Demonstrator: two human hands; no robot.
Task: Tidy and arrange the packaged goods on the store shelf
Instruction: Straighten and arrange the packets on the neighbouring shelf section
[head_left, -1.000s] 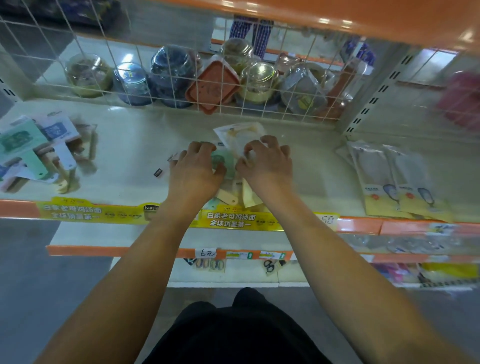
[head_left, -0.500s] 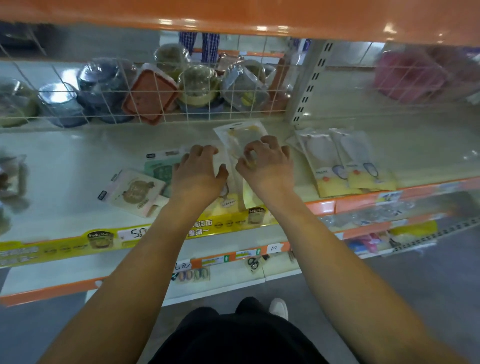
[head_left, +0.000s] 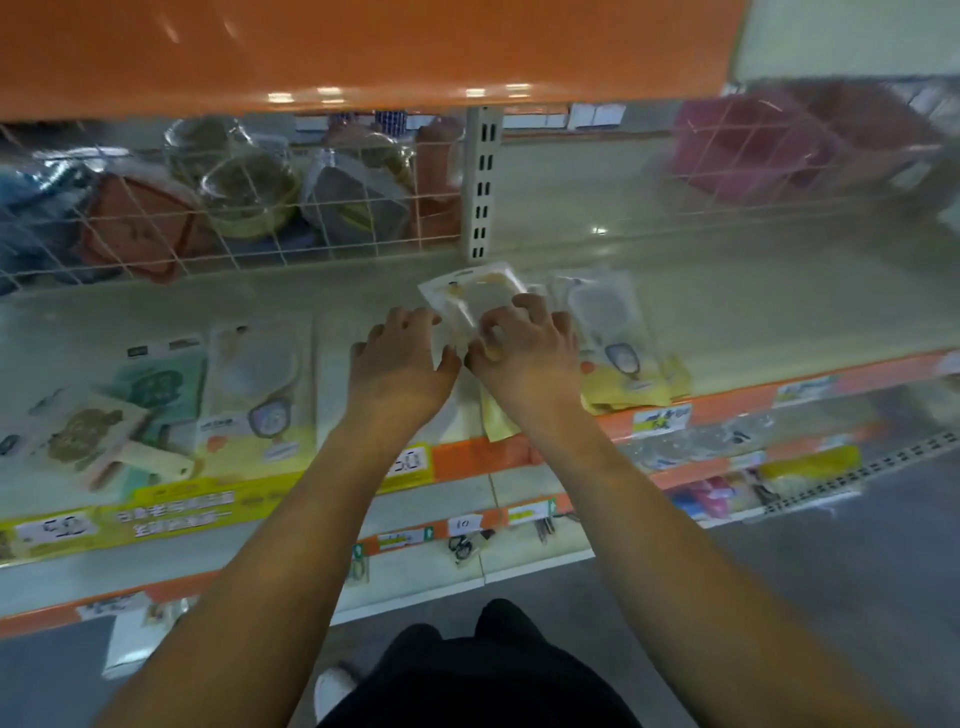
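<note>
ITEM: clear packet (head_left: 480, 293) | HOLD: my right hand (head_left: 524, 353) pinches it, left hand (head_left: 400, 358) curled upon it | RISK: slippery film may slide onto neighbouring packets (head_left: 618, 338), disordering row

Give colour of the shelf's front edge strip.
Orange shelf edge, partly covered by yellow labels; head view, the only one.

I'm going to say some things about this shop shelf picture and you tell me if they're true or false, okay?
1. Both hands are on packets lying on the shelf. True: the left hand and right hand rest side by side on the flat packets.
2. The shelf above is blue. False: the upper shelf is orange.
3. Jars sit behind a wire grid. True: the jars are behind the wire grid.
4. The green packet lies right of the hands. False: the green packet lies to their left.
</note>
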